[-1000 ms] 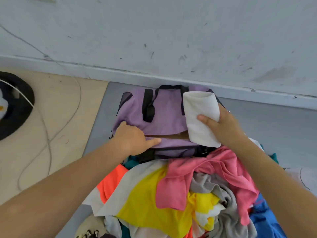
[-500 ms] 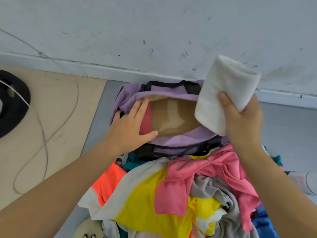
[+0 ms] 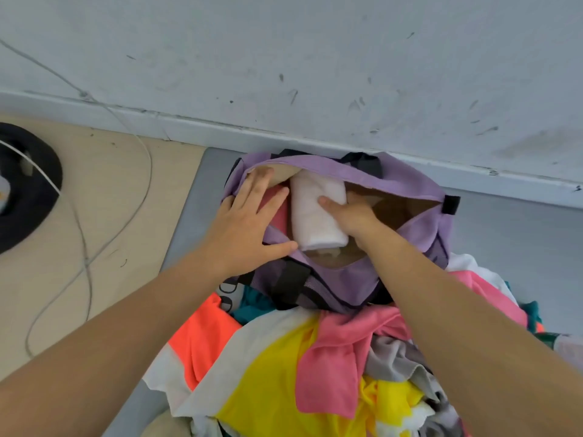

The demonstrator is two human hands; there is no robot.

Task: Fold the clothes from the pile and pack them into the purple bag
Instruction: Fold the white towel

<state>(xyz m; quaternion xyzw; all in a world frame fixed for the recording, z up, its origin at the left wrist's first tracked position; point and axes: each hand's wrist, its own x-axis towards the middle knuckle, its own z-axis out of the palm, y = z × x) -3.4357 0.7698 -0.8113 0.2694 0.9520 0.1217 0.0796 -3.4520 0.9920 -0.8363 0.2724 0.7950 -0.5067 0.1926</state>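
1. Head view, nearest: the pile (image 3: 331, 367) of unfolded clothes fills the bottom of frame. Yellow, white, orange, grey and teal pieces, all crumpled, with a pink garment (image 3: 344, 351) draped on top. It lies on a grey mat (image 3: 186, 234) and laps against the near side of the purple bag (image 3: 407, 197).
2. Both forearms reach over the pile into the bag.
3. Left hand (image 3: 249, 225): fingers straight and spread, pressing the bag's left rim flat, thumb along the near edge. It looks like it is keeping the mouth open, not gripping.
4. Right hand (image 3: 350, 216): inside the opening, thumb on top of a folded white garment (image 3: 315, 212) and palm against its right side. The fingers are hidden behind the roll, so I read this as a grip, not a press.
5. White garment sits inside the bag, left of centre, just beside a pink item (image 3: 277, 206) already packed under the left fingers.
6. Bag interior to the right of the roll shows bare tan lining, so there is room left.
7. Progress estimate: early. Two items in the bag, one not yet released, and most of the pile unfolded.
8. Far: bag backs onto the wall skirting (image 3: 189, 127). A cable (image 3: 138, 197) and a black object (image 3: 28, 190) lie on the floor at left, well apart.
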